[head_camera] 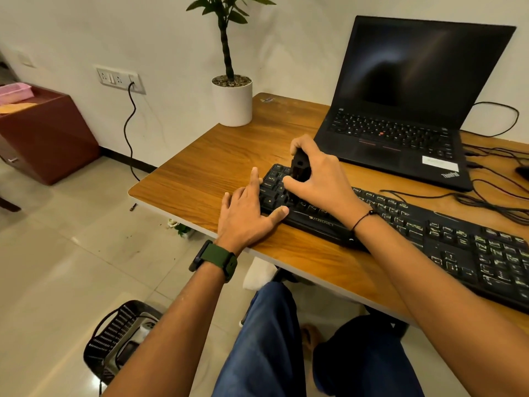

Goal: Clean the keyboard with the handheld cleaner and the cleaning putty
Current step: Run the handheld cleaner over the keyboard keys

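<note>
From the head camera, the right hand (317, 179) has its fingers curled down around a small black handheld cleaner (300, 166), thumb on the near side and index finger hooked over the top. The cleaner stands roughly upright under those fingers, its lower end down on the left end of the long black plastic keyboard (400, 224) — whether the tip actually touches the keys is hard to tell, since the fingers hide it. A thin black cord bracelet (362, 219) circles the right wrist, which crosses above the keyboard's front edge.

The left hand (248, 213) lies flat and spread, holding nothing: its palm rests on the wooden tabletop (200, 173), its thumb lies against the keyboard's front-left corner, and its index fingertip reaches the keys at the left edge, just beside the cleaner. A dark green watch strap (214, 260) sits on that wrist.

Beyond the right-hand fingers an open black laptop (406, 110) with a dark screen stands on the tabletop, black cables (492, 196) trailing to its right. Beyond the left-hand fingertips, at the table's far corner, stands a white cylindrical pot holding a green plant (232, 101). Well to the left of the left hand, a white wall socket (120, 79) has a black cord plugged in — and a black mesh bin (114, 336) sits on the tiled floor below the left forearm.
</note>
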